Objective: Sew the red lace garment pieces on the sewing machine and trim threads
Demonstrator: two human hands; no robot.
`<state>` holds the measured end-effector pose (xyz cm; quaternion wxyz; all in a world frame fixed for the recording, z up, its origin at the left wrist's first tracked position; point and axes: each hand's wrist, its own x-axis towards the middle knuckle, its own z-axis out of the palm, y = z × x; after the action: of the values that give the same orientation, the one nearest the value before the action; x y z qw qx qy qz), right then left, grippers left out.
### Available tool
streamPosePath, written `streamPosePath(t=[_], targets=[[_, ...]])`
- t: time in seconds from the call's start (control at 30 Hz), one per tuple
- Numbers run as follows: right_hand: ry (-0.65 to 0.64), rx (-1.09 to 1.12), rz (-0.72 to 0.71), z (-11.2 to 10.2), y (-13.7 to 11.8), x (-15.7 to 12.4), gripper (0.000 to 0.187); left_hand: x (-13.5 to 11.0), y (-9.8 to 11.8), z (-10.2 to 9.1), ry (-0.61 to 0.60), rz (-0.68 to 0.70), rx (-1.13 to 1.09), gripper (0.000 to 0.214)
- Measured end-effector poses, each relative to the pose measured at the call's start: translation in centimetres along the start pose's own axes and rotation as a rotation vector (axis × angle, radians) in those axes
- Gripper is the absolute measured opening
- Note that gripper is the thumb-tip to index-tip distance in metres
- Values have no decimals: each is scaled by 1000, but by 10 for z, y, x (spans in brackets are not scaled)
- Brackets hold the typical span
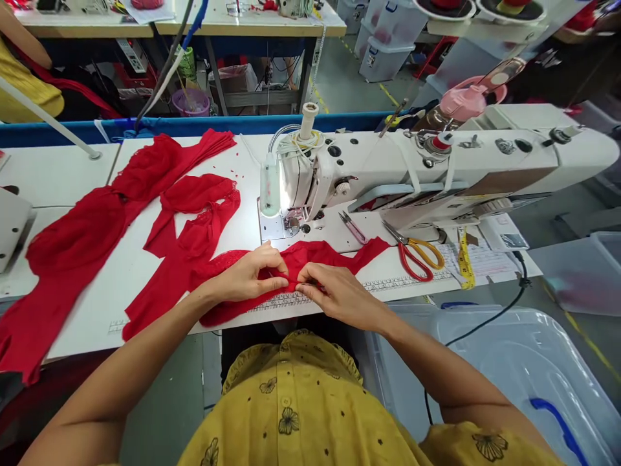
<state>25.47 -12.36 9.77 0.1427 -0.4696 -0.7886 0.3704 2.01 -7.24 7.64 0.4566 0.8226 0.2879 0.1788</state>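
Red fabric [325, 253] lies along the front of the sewing table, with both hands pinching it close together. My left hand [257, 275] has thumb and fingers closed on the cloth. Just to its right, my right hand [334, 291] grips the same piece between thumb and fingertips. The exact edge or seam between the fingers is hidden. Behind the hands stands a white sewing machine [388, 162], its lamp lit over the needle area. More red fabric pieces [194, 226] with lace edging lie to the left, and a long red bundle [82, 233] reaches the table's left end.
Right of the hands lie thread snips [354, 228], scissors [412, 251] with red and orange handles, and a yellow tape measure [466, 262]. A printed ruler strip [407, 282] runs along the front edge. Clear plastic bins [514, 349] stand below right. Another person's arm [24, 35] shows upper left.
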Motion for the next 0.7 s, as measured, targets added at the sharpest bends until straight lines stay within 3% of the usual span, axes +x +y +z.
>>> streamPosePath(t=[0.13,0.3,0.43,0.53,0.63,0.7], targets=[[-20,123,41,-7,-5,1,15,-7,0,0,31,-55,-189,22],[-109,295,76,-11,-6,10,13,-18,-1,-9,8,-169,-187,25],[-156,292,55,-12,-9,13,8,-22,-3,-8,22,-140,-166,24],[-109,199,-17,-2,-22,16,7,-37,-7,-8,60,-137,-152,25],[-102,123,-93,24,-50,31,5,-71,-9,-30,62,-244,-134,31],[-130,147,-121,48,-72,52,3,-96,-6,-64,-17,-354,-61,32]])
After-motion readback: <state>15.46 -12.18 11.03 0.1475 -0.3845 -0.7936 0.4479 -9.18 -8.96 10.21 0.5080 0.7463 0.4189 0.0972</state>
